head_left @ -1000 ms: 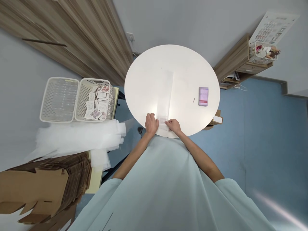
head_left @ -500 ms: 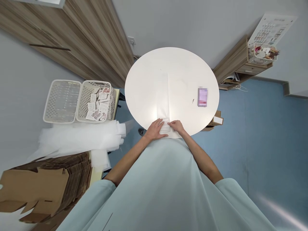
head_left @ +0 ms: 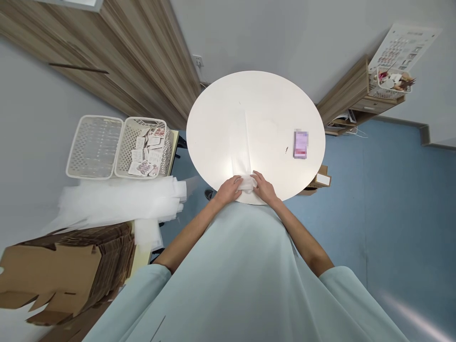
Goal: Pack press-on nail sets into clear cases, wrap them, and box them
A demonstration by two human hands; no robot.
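Translucent plastic strip [head_left: 241, 156]: lying lengthwise from tabletop [head_left: 210, 118]'s near edge toward far edge
Left hand [head_left: 228, 191]: holding folded near end's left side
Right hand [head_left: 265, 190]: holding its right, equally near

Film strip [head_left: 241, 161] = translucent wht on wht tabletop [head_left: 278, 99]; pack [head_left: 301, 144] is pixelated lilac w/ a pinkish-red band near bottom. Shirt [head_left: 245, 266] pale blue-green, floor [head_left: 331, 209] mid-blue, wall [head_left: 249, 33] lt grey, cabinet [head_left: 142, 52] grey-brn w/ streaky woodgrain. Basket [head_left: 166, 152] wht w/ hole pattern, cards [head_left: 144, 154] mostly wht w/ some reddish & purplish prints, stacked sheets [head_left: 121, 199] milky wht, cardboard [head_left: 53, 270] plain brn.
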